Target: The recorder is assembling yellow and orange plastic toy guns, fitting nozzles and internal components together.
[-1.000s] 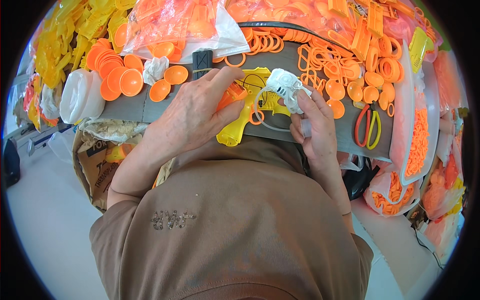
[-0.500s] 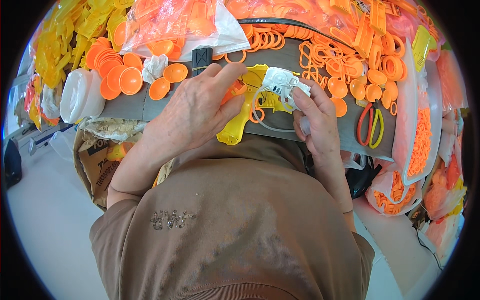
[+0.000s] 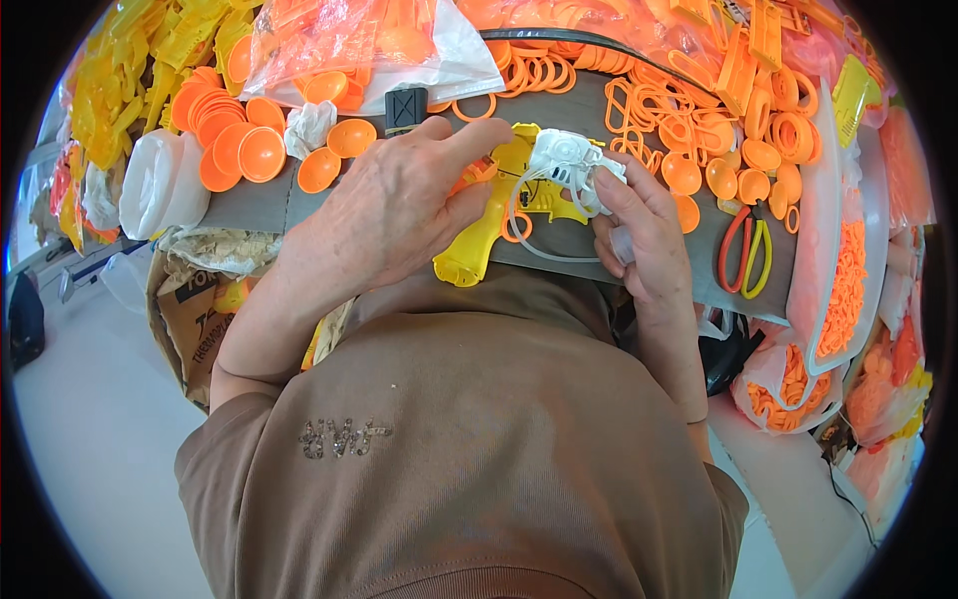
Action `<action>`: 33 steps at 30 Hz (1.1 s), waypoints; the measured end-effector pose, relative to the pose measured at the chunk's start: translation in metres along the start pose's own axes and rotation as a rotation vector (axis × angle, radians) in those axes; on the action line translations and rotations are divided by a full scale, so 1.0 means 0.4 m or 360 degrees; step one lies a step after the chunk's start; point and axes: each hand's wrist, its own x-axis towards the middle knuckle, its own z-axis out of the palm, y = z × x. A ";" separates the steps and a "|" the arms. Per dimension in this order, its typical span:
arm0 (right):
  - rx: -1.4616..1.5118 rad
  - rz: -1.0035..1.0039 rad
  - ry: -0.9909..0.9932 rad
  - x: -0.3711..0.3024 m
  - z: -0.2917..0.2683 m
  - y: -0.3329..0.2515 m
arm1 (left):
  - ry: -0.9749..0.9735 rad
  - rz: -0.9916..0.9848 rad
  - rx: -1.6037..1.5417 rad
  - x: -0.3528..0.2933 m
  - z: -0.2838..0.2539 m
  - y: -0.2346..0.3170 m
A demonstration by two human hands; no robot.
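My right hand (image 3: 649,225) grips a white plastic mechanism (image 3: 565,158) with moulded details, thumb on its right end. A thin clear tube (image 3: 527,243) loops down from it toward a small clear cylindrical piece (image 3: 622,245) by my fingers. Left of it, my left hand (image 3: 399,195) curls over an orange plastic part (image 3: 475,176), which shows between thumb and forefinger; the hand hides the rest. Under and between both hands lies a yellow toy-gun half shell (image 3: 469,250), its hollow inside up and handle toward me. An orange ring (image 3: 517,228) lies beside the handle.
Orange cups (image 3: 261,153) and a white container (image 3: 163,185) stand left, a black block (image 3: 406,108) behind my left hand. Orange rings and loops (image 3: 639,112) crowd the back right. Red-and-yellow-handled pliers (image 3: 745,255) and a tray of small orange parts (image 3: 846,290) sit right.
The whole view has shifted slightly to the right. My right hand's fingers have moved a little around the white mechanism. Both hands keep nearly the same places over the yellow shell.
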 end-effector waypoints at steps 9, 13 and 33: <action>-0.0036 -0.0040 -0.0042 0.009 -0.004 -0.002 | -0.0065 -0.0148 0.0254 0.018 0.013 0.006; 0.0056 -0.0054 -0.0005 0.008 -0.004 0.003 | 0.0181 0.0087 0.0259 0.033 0.053 0.000; 0.0051 -0.0081 -0.0052 0.012 -0.017 0.007 | 0.0632 0.0160 0.0200 0.023 0.123 -0.063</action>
